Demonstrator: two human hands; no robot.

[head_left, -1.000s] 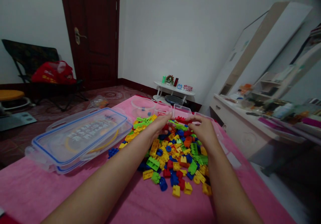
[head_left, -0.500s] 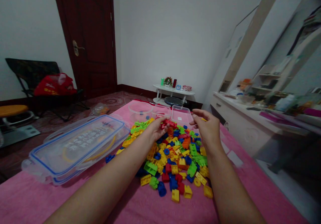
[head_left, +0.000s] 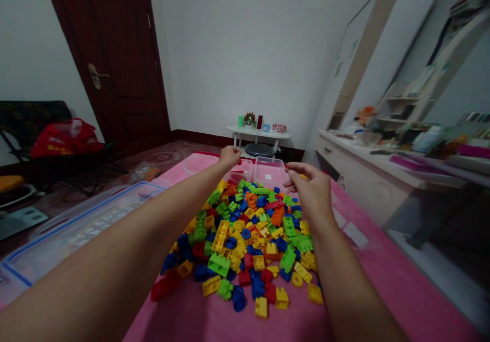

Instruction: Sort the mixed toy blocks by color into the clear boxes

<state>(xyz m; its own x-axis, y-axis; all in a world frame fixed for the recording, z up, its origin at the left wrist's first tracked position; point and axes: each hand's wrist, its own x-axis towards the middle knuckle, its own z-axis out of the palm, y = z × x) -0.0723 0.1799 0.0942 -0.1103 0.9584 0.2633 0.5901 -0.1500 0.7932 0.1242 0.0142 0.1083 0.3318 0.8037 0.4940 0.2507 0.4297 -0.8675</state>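
A heap of coloured plastic bricks [head_left: 252,235] lies on a pink cloth [head_left: 367,270]. My left hand [head_left: 229,156] reaches far past the heap and hovers closed over the middle of three small clear tubs [head_left: 245,170]; a red brick seems to be in its fingers, mostly hidden. My right hand [head_left: 312,191] hangs above the heap's far right edge, fingers curled, with a sliver of a yellow brick [head_left: 303,177] pinched at its fingertips. A rectangular clear tub [head_left: 270,171] stands just left of that hand, and a round one [head_left: 195,162] lies under my left forearm.
A large clear box with a blue-rimmed lid [head_left: 76,224] sits on the cloth at the left. Beyond are a dark red door [head_left: 111,61], a chair with a red bag [head_left: 61,138], a low white table [head_left: 258,132] and a cluttered dresser [head_left: 383,168] at the right.
My left hand lifted a red brick from the heap and stretched forward over the small tubs. My right hand rose off the heap. The view shifted right and forward.
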